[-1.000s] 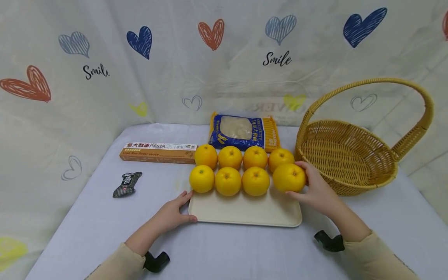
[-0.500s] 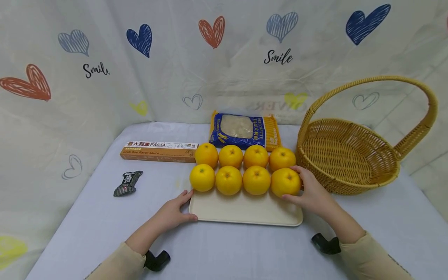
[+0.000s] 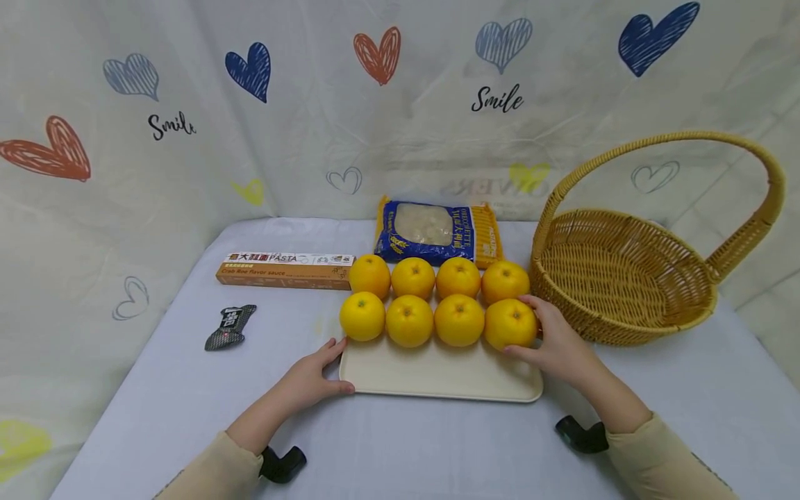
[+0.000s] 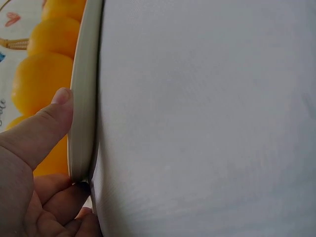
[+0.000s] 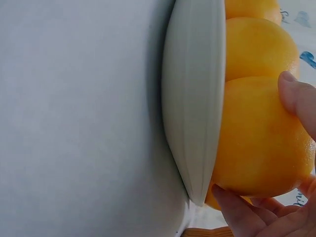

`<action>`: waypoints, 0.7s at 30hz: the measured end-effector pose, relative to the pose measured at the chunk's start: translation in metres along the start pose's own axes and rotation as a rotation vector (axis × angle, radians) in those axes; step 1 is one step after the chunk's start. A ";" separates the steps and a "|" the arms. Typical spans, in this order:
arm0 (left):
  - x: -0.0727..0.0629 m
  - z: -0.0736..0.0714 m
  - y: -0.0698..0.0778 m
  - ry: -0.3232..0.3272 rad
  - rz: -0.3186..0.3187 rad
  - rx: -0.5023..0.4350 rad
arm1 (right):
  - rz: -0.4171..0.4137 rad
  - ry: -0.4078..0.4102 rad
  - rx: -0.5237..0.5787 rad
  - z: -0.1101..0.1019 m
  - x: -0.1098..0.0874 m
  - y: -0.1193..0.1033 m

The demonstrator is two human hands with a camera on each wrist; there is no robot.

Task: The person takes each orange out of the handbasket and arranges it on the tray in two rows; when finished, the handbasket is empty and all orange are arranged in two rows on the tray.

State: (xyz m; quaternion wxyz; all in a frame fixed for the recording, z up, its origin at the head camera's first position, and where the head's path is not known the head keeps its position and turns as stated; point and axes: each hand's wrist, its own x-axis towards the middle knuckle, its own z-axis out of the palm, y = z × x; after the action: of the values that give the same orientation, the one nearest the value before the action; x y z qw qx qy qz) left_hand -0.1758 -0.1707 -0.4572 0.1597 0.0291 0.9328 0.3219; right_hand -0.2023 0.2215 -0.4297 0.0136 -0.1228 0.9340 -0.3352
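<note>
Probably a staged home-style set: a table (image 3: pixel 400 444) under pale cloth, a backdrop sheet (image 3: pixel 312 139) printed with hearts and "Smile", groceries and a wicker basket (image 3: pixel 625 278) far right.

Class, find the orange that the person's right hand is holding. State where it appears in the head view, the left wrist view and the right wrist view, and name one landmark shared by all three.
Head: the orange is at the right end of the front row, centre-right of the picture.
Left wrist: cannot tell; only oranges at the left edge.
Right wrist: it fills the lower right, fingers around it.
Shared landmark: the cream tray.
</note>
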 end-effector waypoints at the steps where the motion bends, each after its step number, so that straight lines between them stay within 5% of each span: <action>1: 0.000 0.000 0.000 0.000 -0.001 -0.002 | 0.001 -0.002 -0.001 0.000 0.000 0.000; 15: 0.002 0.001 0.001 -0.008 0.003 0.005 | -0.013 -0.050 -0.099 -0.004 -0.004 0.001; 21: 0.001 -0.003 0.004 -0.032 0.007 0.076 | -0.052 -0.004 -0.138 -0.004 -0.005 -0.001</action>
State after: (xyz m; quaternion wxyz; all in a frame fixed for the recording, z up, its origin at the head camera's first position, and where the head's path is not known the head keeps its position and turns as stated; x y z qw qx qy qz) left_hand -0.1782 -0.1698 -0.4528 0.1723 0.0434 0.9416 0.2861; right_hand -0.1978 0.2245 -0.4260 -0.0019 -0.1483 0.9513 -0.2701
